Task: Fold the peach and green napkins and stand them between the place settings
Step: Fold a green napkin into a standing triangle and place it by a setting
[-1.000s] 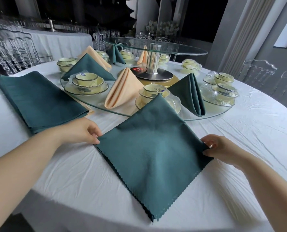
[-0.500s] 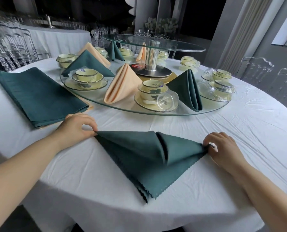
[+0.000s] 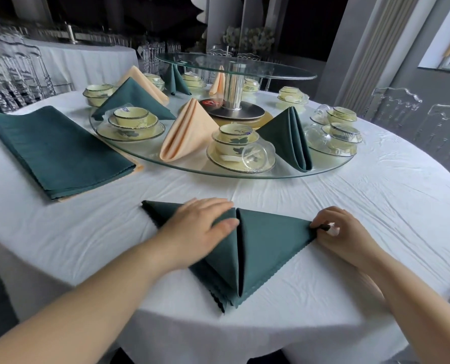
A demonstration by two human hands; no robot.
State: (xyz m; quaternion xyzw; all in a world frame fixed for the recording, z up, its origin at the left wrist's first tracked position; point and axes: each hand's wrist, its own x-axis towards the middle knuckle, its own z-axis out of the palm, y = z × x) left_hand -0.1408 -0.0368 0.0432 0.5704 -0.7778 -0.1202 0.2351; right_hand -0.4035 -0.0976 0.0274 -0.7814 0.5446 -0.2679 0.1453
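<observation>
Green napkin [image 3: 268,245], an open diamond a second ago, now lies on the worktop [image 3: 350,195] folded into a triangle pointing toward the person. Left hand [image 3: 200,228] has let go of its corner and presses flat on the left half, fingers straight, with a crease just past its fingertips. Right hand [image 3: 342,232] still pinches the right corner. The first fold looks done; shaping and standing the napkin remain.

On the worktop [image 3: 376,206], the half-folded napkin [image 3: 271,245] lies at six o'clock, left hand [image 3: 200,227] on its left half, right hand [image 3: 342,232] at its three o'clock corner. A napkin stack [image 3: 58,151] lies at ten o'clock, the turntable [image 3: 323,171] with settings [image 3: 241,143] at twelve.
</observation>
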